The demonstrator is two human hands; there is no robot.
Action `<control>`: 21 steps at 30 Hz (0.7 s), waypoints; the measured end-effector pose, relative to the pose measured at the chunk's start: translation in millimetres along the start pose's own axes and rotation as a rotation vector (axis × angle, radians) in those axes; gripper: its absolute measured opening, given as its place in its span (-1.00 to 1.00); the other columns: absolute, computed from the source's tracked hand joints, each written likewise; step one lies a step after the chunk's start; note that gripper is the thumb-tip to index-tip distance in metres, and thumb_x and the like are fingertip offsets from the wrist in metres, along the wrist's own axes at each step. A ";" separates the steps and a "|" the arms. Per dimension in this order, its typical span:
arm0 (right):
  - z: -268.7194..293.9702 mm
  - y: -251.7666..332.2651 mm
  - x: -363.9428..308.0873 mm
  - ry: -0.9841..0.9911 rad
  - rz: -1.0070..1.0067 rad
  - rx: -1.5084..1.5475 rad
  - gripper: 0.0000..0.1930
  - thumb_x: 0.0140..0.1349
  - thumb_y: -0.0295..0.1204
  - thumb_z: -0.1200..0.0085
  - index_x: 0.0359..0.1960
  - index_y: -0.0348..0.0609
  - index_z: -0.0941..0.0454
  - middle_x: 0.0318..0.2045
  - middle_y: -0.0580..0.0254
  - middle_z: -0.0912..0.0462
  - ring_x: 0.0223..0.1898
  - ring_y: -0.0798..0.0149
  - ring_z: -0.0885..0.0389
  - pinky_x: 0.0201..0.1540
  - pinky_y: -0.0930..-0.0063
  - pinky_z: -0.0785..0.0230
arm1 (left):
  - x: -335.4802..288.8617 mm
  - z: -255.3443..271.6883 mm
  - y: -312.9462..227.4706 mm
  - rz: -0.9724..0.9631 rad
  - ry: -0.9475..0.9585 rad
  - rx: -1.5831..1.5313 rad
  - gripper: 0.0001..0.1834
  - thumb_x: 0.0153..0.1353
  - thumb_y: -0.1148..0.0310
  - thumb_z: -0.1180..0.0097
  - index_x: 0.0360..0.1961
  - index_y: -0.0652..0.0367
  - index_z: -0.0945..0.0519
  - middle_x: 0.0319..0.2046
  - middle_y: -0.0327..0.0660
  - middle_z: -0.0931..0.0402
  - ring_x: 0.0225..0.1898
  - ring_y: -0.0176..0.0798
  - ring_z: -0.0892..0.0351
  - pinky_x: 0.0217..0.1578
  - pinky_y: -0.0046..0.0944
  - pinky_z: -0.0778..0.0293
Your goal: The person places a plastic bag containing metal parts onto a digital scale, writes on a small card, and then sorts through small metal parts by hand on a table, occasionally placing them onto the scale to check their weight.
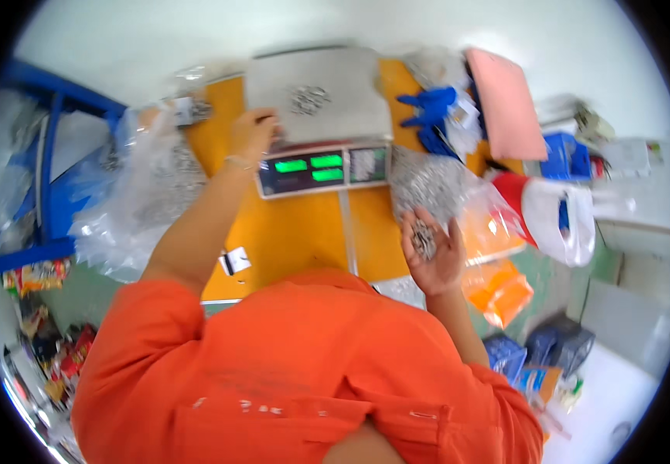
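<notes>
A digital scale (323,170) with lit green displays stands in front of me. On its flat metal pan (358,93) lies a loose cluster of small silvery metal parts (308,100). At the pan's left edge is my left hand (256,135), its fingers curled together; anything between them is too blurred to make out. My right hand (439,259) is turned palm up and cupped, holding a heap of small metal parts (424,240). Just beyond it, right of the scale, sits a clear plastic bag (427,182) full of similar parts.
Another large clear bag (161,182) of parts lies left of the scale, beside a blue rack (52,155). Blue gloves (431,112) and a pink board (505,104) are at the back right. A small white card (236,261) lies on the orange table (296,232).
</notes>
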State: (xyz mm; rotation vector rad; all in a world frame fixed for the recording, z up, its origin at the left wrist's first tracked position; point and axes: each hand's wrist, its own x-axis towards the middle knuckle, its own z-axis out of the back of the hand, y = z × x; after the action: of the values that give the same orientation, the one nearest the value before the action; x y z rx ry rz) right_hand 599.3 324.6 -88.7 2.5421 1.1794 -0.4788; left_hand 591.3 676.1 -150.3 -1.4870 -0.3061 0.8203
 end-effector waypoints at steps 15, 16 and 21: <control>-0.3 68.4 -56.0 -0.073 0.219 -0.211 -0.75 0.26 -0.20 0.21 -0.45 -0.06 -0.37 -0.61 0.40 -0.31 -0.79 0.55 -0.09 -0.79 0.74 0.07 | -187.1 68.5 51.9 0.308 -0.105 -0.083 -0.78 0.12 0.49 0.05 -0.19 0.30 -0.44 -0.36 -0.17 -0.49 -0.43 -0.38 -0.48 -0.49 -0.48 -0.42; 5.5 78.7 -58.4 -0.101 0.230 -0.253 -0.76 0.26 -0.20 0.21 -0.45 -0.06 -0.37 -0.61 0.39 -0.32 -0.78 0.55 -0.09 -0.79 0.74 0.08 | -196.0 76.0 58.1 0.298 -0.130 -0.122 -0.80 0.11 0.49 0.04 -0.21 0.29 -0.45 -0.38 -0.17 -0.50 -0.44 -0.38 -0.49 -0.50 -0.49 -0.42; 53.3 119.2 -35.6 -0.222 0.230 -0.375 -0.79 0.24 -0.23 0.17 -0.35 -0.08 -0.40 -0.51 0.32 -0.43 -0.63 0.45 -0.32 -0.68 0.64 -0.11 | -228.1 75.7 62.1 0.287 -0.237 -0.179 -0.81 0.10 0.49 0.05 -0.24 0.31 -0.46 -0.41 -0.17 -0.51 -0.46 -0.36 -0.51 -0.53 -0.47 -0.44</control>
State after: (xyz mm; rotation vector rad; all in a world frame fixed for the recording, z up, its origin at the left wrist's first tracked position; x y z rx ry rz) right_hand 660.9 205.4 -106.8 2.1994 0.7992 -0.4243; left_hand 363.7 578.4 -133.2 -1.6250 -0.3545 1.2305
